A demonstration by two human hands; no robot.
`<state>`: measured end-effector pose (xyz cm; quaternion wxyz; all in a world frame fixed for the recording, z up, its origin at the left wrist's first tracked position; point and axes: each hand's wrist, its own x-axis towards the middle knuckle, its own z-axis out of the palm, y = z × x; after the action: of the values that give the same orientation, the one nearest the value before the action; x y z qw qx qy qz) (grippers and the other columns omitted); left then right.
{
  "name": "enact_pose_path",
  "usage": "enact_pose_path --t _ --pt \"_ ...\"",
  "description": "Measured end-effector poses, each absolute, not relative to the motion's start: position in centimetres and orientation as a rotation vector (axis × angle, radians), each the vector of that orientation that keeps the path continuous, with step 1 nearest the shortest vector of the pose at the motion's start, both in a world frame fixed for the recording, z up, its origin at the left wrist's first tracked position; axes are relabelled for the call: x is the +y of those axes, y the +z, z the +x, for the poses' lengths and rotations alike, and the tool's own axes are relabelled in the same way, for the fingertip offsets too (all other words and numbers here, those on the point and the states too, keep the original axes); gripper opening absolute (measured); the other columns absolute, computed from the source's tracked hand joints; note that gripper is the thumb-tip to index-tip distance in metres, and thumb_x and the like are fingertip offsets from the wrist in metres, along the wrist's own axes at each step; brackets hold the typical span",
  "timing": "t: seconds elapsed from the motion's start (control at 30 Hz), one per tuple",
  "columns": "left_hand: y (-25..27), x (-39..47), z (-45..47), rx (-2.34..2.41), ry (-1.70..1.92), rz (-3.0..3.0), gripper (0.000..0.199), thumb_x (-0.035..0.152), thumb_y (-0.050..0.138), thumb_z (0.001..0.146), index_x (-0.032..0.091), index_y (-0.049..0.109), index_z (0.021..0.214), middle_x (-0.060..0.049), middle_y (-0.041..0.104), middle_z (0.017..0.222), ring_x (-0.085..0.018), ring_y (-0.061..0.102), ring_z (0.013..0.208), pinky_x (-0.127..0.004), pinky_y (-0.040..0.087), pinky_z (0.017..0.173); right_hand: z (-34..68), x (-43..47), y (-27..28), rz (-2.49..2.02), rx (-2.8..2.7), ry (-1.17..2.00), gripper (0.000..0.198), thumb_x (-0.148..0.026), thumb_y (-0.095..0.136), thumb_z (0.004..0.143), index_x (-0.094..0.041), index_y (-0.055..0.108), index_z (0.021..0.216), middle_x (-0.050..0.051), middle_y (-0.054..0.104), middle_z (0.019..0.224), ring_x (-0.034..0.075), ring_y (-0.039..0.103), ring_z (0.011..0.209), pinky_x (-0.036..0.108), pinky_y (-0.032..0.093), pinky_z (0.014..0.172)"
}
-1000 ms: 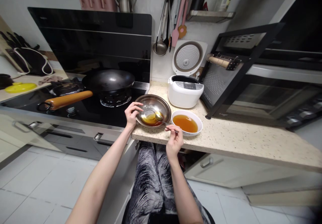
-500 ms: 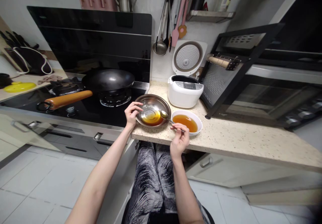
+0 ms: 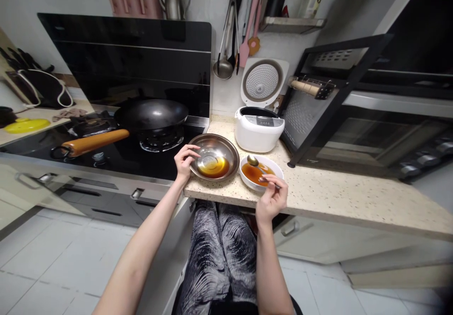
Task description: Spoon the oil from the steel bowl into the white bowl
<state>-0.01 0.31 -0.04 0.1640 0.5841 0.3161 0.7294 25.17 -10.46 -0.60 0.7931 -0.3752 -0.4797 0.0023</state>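
My left hand (image 3: 184, 160) grips the left rim of a shallow metal bowl (image 3: 228, 149) at the counter's front edge, its fingers over the rim. Amber liquid (image 3: 214, 169) pools in the bottom of that bowl. Between the fingers of my right hand (image 3: 272, 199) is a metal spoon (image 3: 252, 161). Its bowl end is over a white bowl (image 3: 247, 183), which holds orange-brown liquid (image 3: 249, 172). The white bowl stands just right of the metal one. Whether the spoon carries liquid I cannot tell.
A white rice cooker (image 3: 260, 133) with its lid up stands behind the bowls. To the left, a black wok (image 3: 152, 113) with a wooden handle (image 3: 95, 143) sits on the gas stove. A black oven (image 3: 382, 136) stands on the right. Utensils hang on the wall, including tongs (image 3: 231, 13).
My right hand has moved right with the spoon, from over the metal bowl to over the white bowl. My left hand stays on the metal bowl's rim.
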Motion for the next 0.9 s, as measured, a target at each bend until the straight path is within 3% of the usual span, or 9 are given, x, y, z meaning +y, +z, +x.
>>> enact_pose_path --t 0.23,0.47,0.73,0.9 --pt "0.0 0.3 0.0 0.892 2.084 1.658 0.027 0.010 0.051 0.063 0.022 0.075 0.060 -0.005 0.077 0.090 -0.024 0.065 0.088 -0.036 0.047 0.078 28.1 -10.2 -1.7 -0.791 -1.334 -0.187 0.015 -0.018 0.051 0.101 -0.023 0.065 0.101 0.005 0.072 0.092 0.021 0.071 0.091 0.040 0.059 0.082" --pt "0.0 0.3 0.1 0.882 2.087 1.656 0.028 0.009 0.051 0.063 0.022 0.076 0.061 -0.005 0.077 0.089 -0.024 0.065 0.087 -0.036 0.047 0.078 30.8 -10.0 -1.6 -0.663 -1.773 -0.391 0.030 -0.005 0.050 0.096 -0.022 0.066 0.116 0.010 0.074 0.094 0.023 0.070 0.087 0.040 0.059 0.072" --pt "0.0 0.3 0.1 0.893 2.093 1.659 0.027 0.010 0.051 0.062 0.022 0.076 0.060 -0.005 0.077 0.089 -0.024 0.064 0.086 -0.036 0.047 0.076 32.3 -10.5 0.5 -0.572 -2.186 -0.696 0.026 -0.007 0.051 0.099 -0.018 0.071 0.111 0.013 0.079 0.100 0.022 0.070 0.090 0.038 0.062 0.079" --pt "0.0 0.3 0.0 0.877 2.095 1.654 0.029 0.009 0.051 0.062 0.022 0.076 0.061 -0.005 0.078 0.089 -0.024 0.065 0.086 -0.036 0.047 0.077 32.5 -10.5 0.9 -0.586 -2.200 -0.634 0.024 -0.008 0.052 0.099 -0.018 0.071 0.111 0.012 0.078 0.098 0.021 0.070 0.087 0.036 0.061 0.077"
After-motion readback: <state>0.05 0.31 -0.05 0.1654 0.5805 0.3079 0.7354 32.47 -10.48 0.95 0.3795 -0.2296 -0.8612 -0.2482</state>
